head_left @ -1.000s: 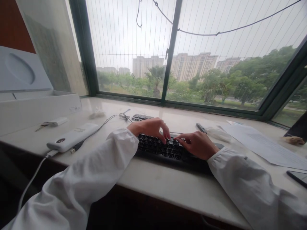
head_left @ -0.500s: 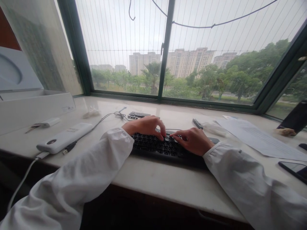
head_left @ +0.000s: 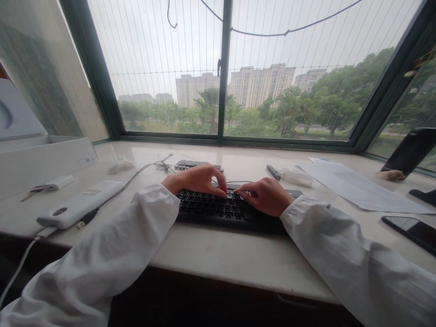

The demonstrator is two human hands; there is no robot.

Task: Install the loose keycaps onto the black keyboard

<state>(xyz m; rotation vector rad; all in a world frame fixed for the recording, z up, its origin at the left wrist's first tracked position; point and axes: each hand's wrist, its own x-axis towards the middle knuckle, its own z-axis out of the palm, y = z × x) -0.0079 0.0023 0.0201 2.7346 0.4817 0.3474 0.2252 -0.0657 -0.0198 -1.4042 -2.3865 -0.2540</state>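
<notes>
Item: one black keyboard [head_left: 211, 208], lying flat on the pale counter [head_left: 238, 256] near its front edge, in front of the seated person. Many key positions show as dark outlined squares, apparently without caps.

Left hand [head_left: 200, 178]: above the upper rows, index finger arched, thumb tip close to it; whether they pinch a cap, I cannot tell. Right hand [head_left: 267, 195]: over the right half, index finger reaching toward the left thumb, other fingers curled; whether it grips anything, I cannot tell.

Step in hand, by my judgement: fingertip work on one key position, upper middle. The next move seems to call for fine alignment and light, straight pressure, the keyboard held steady.

Just behind: loose-looking black keys [head_left: 190, 165] in rows. Nearby right: a small dark stick [head_left: 273, 172], crumpled clear plastic [head_left: 296, 178], printed paper [head_left: 357, 187]. Farther right: a phone [head_left: 410, 234], lying flat. Left: a white power bank [head_left: 81, 203], a dark cable [head_left: 136, 175] beside it. Far left: a white box [head_left: 51, 159].

Against the earlier frame: the view has swung right, the box showing less and the phone more; both hands remain over the same part of the keyboard, fingertips close together.
</notes>
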